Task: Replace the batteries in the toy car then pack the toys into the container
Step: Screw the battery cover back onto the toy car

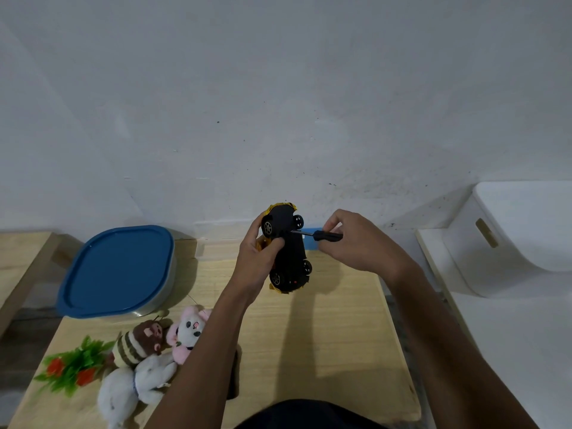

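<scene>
Hands (258, 258) (356, 243) over wooden table (340, 342), seemingly scuffed wall (278, 88)

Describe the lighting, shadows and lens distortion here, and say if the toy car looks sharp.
Head view: soft, even light, no glare; a soft-edged shadow runs down the table below the toy car; the wide lens bows the table edges and skews the container; the car's black underside shows little detail, but its wheels and the screwdriver are clear.

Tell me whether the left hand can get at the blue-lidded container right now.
Probably not yet: the left hand grips the toy car. The tabletop between it and the container looks unobstructed, so freeing the hand should do.
</scene>
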`<act>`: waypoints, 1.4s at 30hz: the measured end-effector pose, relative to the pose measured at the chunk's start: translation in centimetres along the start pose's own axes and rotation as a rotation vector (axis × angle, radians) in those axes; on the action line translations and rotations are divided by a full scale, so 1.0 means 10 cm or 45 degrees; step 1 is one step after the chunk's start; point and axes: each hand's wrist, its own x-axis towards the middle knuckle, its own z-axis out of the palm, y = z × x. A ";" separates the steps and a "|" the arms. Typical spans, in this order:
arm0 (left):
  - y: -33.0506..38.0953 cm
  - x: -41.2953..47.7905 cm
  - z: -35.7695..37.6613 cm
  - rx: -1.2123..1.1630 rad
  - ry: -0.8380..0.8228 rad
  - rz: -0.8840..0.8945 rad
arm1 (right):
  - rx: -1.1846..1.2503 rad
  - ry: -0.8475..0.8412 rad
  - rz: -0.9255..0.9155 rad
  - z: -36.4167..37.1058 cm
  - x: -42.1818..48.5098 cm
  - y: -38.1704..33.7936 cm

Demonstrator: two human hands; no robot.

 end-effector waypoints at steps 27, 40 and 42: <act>0.24 -0.04 -0.07 0.156 0.012 0.116 | 0.026 -0.088 0.023 -0.12 0.01 -0.15; 0.25 -0.09 -0.09 0.206 -0.008 0.130 | 0.073 -0.166 0.015 -0.13 0.01 -0.14; 0.24 -0.08 -0.09 0.203 0.002 0.129 | 0.056 -0.156 0.014 -0.14 0.00 -0.13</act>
